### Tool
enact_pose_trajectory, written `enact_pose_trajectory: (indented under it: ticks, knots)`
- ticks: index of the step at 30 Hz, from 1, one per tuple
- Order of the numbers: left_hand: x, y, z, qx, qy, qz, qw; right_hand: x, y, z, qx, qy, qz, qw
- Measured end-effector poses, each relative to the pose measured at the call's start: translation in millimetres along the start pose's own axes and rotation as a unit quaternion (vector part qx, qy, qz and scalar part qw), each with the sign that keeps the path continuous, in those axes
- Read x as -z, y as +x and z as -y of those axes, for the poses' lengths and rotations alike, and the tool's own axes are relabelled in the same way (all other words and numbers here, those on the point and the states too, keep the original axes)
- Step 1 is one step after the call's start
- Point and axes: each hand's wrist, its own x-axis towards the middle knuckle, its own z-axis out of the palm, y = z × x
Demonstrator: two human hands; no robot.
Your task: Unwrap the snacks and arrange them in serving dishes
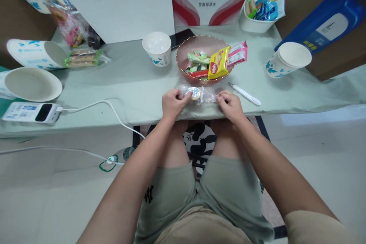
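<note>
Both my hands grip a clear plastic snack bag (203, 95) at the table's front edge. Inside its left end is a small packet with blue and white print (195, 93). My left hand (175, 103) pinches that end, thumb on top. With closed fingers, my right hand (229, 106) holds the bag's gathered right end. Just behind the bag stands a pink ribbed bowl (183, 59) holding green-wrapped sweets (198, 58), a yellow snack packet (219, 63) and a pink packet (238, 54). Right of the bag lies a white pen-like cutter (245, 94).
Paper cups stand behind left (157, 51) and at right (288, 61); larger paper tubs (34, 84) lie at left. A power bank (31, 112) trails a white cable (85, 105) over the edge. At the back are a snack tub (254, 23), a dark phone (183, 39) and boxes (214, 4).
</note>
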Motion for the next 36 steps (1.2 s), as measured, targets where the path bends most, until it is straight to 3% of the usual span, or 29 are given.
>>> enact_pose_trajectory:
  ticks: [5,10,17,24,30,36]
  knots:
    - [-1.0,0.3,-0.7,-0.036,-0.006,0.018,0.999,0.0,-0.5,0.5,-0.001,-0.003,0.000,1.000]
    - [-2.8,2.8,9.1,-0.107,-0.024,-0.017,0.994,-0.4,-0.1,0.2,-0.002,-0.007,0.002,1.000]
    - [-0.7,2.5,12.2,-0.073,-0.043,-0.020,0.996,-1.3,1.0,1.3,0.005,-0.012,0.000,1.000]
    - [1.0,0.1,6.7,-0.093,-0.036,0.010,0.995,-1.1,0.1,2.0,0.009,-0.015,0.002,1.000]
    - [3.7,-1.7,8.8,-0.035,-0.077,-0.019,0.996,0.6,-2.8,2.1,0.023,0.005,-0.003,1.000]
    - [9.7,6.3,21.8,0.108,-0.197,-0.091,0.970,10.1,-7.9,2.0,0.046,0.023,-0.009,0.999]
